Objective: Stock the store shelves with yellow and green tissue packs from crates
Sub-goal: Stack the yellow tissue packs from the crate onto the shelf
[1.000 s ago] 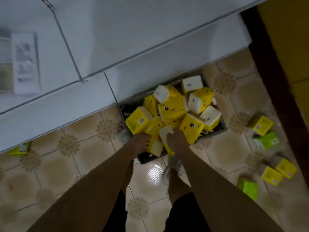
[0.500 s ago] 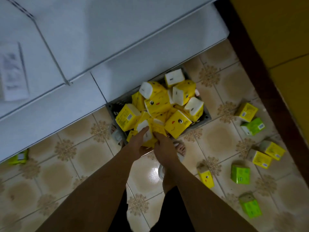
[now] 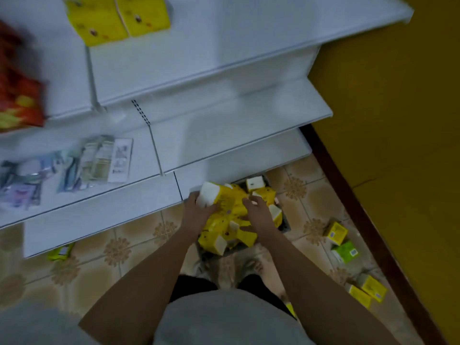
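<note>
Between my two hands I hold a cluster of yellow tissue packs point(image 3: 227, 205) with white ends, lifted just above the dark crate point(image 3: 285, 226) on the floor. My left hand point(image 3: 198, 214) grips the pack with the white end at the cluster's left. My right hand point(image 3: 258, 216) wraps the right side, thumb underneath. More yellow packs point(image 3: 256, 183) lie in the crate behind the cluster. Two yellow packs point(image 3: 117, 18) stand on an upper white shelf point(image 3: 224, 53).
White shelves step down toward me, and the lowest shelf point(image 3: 99, 217) overhangs the tiles. Loose packs lie on the floor at right: yellow point(image 3: 336, 232), green point(image 3: 346, 252), yellow point(image 3: 372, 288). One pack point(image 3: 61, 251) sits under the shelf. A red package point(image 3: 17, 95) and sachets point(image 3: 94, 163) occupy the left shelves.
Both hands closed on a bundle of yellow packs in the crate and lifted it. The view rose and tilted up, bringing the upper shelves into sight.
</note>
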